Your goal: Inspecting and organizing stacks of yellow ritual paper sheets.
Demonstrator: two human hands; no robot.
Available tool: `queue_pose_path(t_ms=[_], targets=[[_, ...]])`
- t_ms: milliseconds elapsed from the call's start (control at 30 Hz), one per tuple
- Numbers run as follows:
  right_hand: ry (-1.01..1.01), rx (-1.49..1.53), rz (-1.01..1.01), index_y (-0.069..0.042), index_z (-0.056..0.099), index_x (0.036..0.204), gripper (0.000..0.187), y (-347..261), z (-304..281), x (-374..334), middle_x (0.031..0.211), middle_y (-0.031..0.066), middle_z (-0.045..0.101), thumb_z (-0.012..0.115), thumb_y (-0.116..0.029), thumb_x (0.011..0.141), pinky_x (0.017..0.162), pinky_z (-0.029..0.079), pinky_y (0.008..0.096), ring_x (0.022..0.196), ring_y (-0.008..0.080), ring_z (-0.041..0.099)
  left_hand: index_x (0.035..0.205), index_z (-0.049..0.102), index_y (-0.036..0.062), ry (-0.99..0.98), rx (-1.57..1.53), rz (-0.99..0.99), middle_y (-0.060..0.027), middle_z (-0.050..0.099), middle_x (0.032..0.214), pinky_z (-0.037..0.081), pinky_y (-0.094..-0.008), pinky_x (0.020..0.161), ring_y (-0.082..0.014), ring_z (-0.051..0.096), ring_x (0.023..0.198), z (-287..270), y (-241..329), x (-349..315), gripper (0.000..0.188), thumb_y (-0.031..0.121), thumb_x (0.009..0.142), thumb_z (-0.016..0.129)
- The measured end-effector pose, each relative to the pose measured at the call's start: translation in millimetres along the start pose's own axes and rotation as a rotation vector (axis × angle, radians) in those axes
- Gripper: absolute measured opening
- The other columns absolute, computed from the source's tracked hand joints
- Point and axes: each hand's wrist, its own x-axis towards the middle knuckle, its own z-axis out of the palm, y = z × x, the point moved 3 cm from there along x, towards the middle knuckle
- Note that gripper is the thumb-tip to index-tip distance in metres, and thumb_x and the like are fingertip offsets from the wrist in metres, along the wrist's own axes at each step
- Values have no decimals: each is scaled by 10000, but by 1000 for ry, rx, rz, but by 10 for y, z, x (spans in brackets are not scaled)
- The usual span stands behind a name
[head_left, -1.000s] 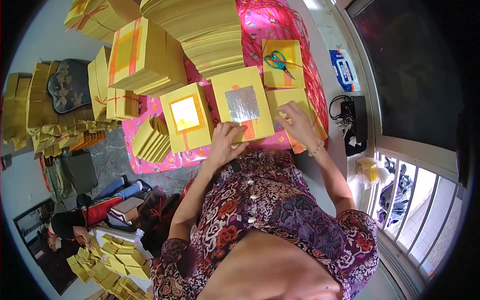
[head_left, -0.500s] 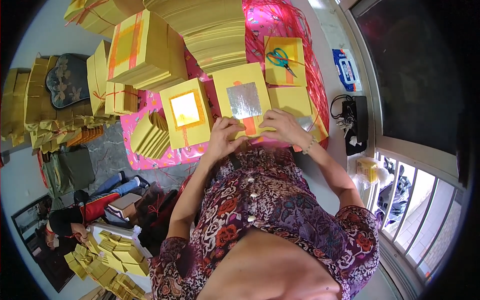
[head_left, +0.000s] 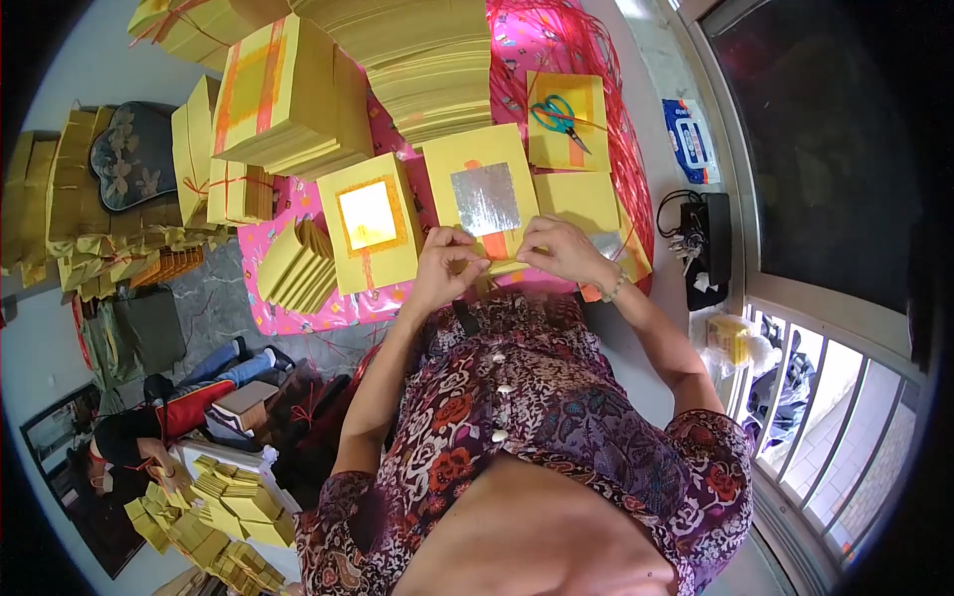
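Note:
A yellow paper sheet (head_left: 452,184) with a silver foil square and an orange band lies in front of me. My left hand (head_left: 449,266) is closed, thumb and fingers pinching its near edge. My right hand (head_left: 561,248) pinches the same edge a little farther right. Between the two hands that edge is curled up over the orange band. On the left lies a yellow paper stack (head_left: 333,204) with a bright gold foil square. Partly under my right hand are more yellow sheets (head_left: 576,199). Teal-handled scissors (head_left: 558,117) rest on another yellow sheet behind them.
Tall yellow paper stacks (head_left: 432,60) rise at the back of the pink patterned cloth (head_left: 298,316). Folded yellow papers (head_left: 298,268) lie at its left edge. Red strands (head_left: 628,149) run down the right, near a wipes pack (head_left: 691,139). Another person (head_left: 139,442) works at lower left.
Both hands have drawn in slightly at the sheet's near edge, their fingertips now pinched. That edge has lifted and curled away from me. The stacks and scissors stay put.

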Motion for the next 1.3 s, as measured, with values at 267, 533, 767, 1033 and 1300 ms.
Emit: queue_pose_path(t_ms=[267,533,767,1033,1300], targets=[[-2,27,27,-50,717,854,117,20,10,6,872,68,618,736,-165,845,711,493,354,824,240,618,850,789,75,-7,1,-25,-69,639,1020,453,-351,894,-253,543,1015,12,0,16,127,141,748,830],[3,24,30,-41,706,841,124,18,16,9,875,74,615,734,-162,846,733,495,367,842,250,623,843,784,71,-5,8,-41,-77,640,1019,454,-357,889,-255,545,1013,8,20,10,125,148,754,828],[55,-84,-58,-67,681,877,153,-160,-21,18,867,66,614,758,-189,825,747,501,371,843,259,623,871,741,50,20,55,46,-106,672,896,491,-380,798,-279,590,896,-50,143,15,142,162,802,794],[73,-297,-101,-48,638,971,153,-183,-203,240,917,122,601,680,-162,878,727,508,423,847,321,627,1135,666,35,208,218,125,-156,630,1100,468,-432,913,-332,571,1078,-197,432,55,329,141,836,751],[126,-263,32,-20,605,1102,270,47,-596,979,1048,167,635,621,-238,944,821,509,454,972,385,627,1397,528,81,257,422,272,-198,443,1426,344,-513,1104,-417,403,1330,-9,516,192,586,174,850,715]])
